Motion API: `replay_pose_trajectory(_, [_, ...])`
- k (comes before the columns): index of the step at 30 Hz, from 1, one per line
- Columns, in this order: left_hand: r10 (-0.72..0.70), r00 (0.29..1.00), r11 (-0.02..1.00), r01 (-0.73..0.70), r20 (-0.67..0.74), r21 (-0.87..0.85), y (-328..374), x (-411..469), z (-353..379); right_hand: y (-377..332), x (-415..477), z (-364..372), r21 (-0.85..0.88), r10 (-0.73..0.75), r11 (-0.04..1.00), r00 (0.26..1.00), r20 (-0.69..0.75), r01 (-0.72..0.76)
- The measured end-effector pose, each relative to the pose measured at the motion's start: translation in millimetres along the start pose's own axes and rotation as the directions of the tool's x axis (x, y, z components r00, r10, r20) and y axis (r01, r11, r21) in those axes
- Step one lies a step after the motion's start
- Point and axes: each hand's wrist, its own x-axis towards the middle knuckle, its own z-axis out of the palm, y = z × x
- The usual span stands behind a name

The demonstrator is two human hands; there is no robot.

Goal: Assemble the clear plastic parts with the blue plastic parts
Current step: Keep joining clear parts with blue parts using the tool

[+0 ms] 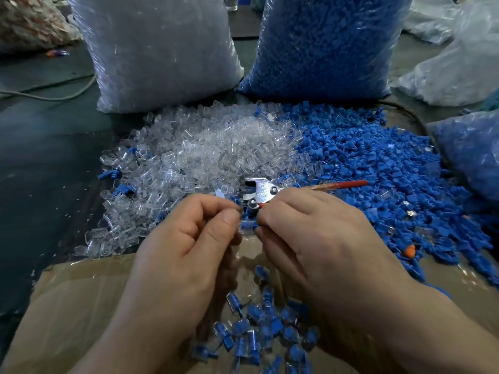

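Note:
A heap of clear plastic parts point(205, 152) lies on the table beside a heap of blue plastic parts point(378, 168). My left hand point(186, 247) and my right hand point(318, 238) meet at the centre, both pinching one small piece point(247, 228) made of a clear part with a blue part in it. Their fingertips hide most of it. Just behind the hands lies a metal plier-like tool point(263, 190) with a red handle point(343, 184). Below the hands sits a pile of joined clear-and-blue pieces point(259, 327).
A cardboard sheet point(81, 306) lies under the joined pieces at the near edge. A large bag of clear parts point(159, 49) and a large bag of blue parts point(329, 41) stand behind the heaps. More plastic bags point(464, 60) sit at the right. A cable point(54, 95) runs at left.

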Motion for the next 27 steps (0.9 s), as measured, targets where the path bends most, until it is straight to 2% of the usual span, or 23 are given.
replay_pose_trajectory(3, [-0.063,0.985,0.998,0.065,0.161,-0.002,-3,3,-4,-4,-1,-1,0.058,-0.028,0.998,0.999,0.043,0.025])
replay_pose_trajectory(5, [-0.004,0.980,0.999,0.010,0.200,-0.030,-7,4,-7,-10,-1,-1,0.170,0.066,0.982,0.994,0.085,-0.079])
replay_pose_trajectory(6, [0.063,0.977,0.998,-0.061,0.204,-0.014,-7,4,-8,-12,-1,-2,0.299,0.161,0.934,0.977,0.140,-0.196])
replay_pose_trajectory(7, [0.135,0.964,0.990,-0.141,0.228,0.013,-7,4,-10,-13,-1,-3,0.466,0.237,0.826,0.946,0.223,-0.317])
replay_pose_trajectory(8, [0.194,0.946,0.977,-0.209,0.259,0.031,-6,4,-11,-11,-1,-4,0.589,0.309,0.673,0.894,0.324,-0.447])
replay_pose_trajectory(9, [0.234,0.927,0.964,-0.260,0.292,0.055,-5,3,-13,-9,-1,-6,0.628,0.336,0.564,0.843,0.419,-0.537])
replay_pose_trajectory(10, [0.257,0.912,0.949,-0.301,0.321,0.096,-3,3,-15,-7,-2,-8,0.589,0.327,0.579,0.822,0.466,-0.564])
replay_pose_trajectory(11, [0.262,0.902,0.931,-0.330,0.343,0.157,-2,4,-18,-4,-2,-9,0.510,0.318,0.665,0.825,0.466,-0.545])
replay_pose_trajectory(13, [0.238,0.905,0.884,-0.352,0.353,0.307,-4,7,-24,-2,-2,-9,0.282,0.317,0.859,0.877,0.361,-0.427])
replay_pose_trajectory(14, [0.212,0.911,0.854,-0.349,0.354,0.387,-6,9,-26,-3,-3,-10,0.177,0.295,0.916,0.903,0.312,-0.360])
replay_pose_trajectory(15, [0.181,0.916,0.821,-0.341,0.358,0.458,-8,11,-27,-5,-3,-9,0.142,0.253,0.942,0.923,0.290,-0.303])
replay_pose_trajectory(17, [0.143,0.914,0.788,-0.337,0.379,0.516,-10,11,-25,-11,-3,-7,0.100,0.163,0.972,0.921,0.355,-0.211])
replay_pose_trajectory(19, [0.129,0.895,0.793,-0.352,0.427,0.497,-9,8,-22,-14,-5,-4,0.079,0.096,0.987,0.912,0.398,-0.138])
replay_pose_trajectory(23, [0.116,0.865,0.810,-0.367,0.488,0.458,-5,6,-20,-12,-7,-10,0.062,0.071,0.992,0.887,0.457,-0.112])
replay_pose_trajectory(25, [0.095,0.886,0.808,-0.334,0.453,0.485,-4,7,-21,-9,-7,-10,0.052,0.079,0.991,0.869,0.489,-0.119])
replay_pose_trajectory(27, [0.125,0.936,0.762,-0.303,0.328,0.572,-6,9,-24,-6,-5,-8,0.050,0.122,0.986,0.889,0.442,-0.161])
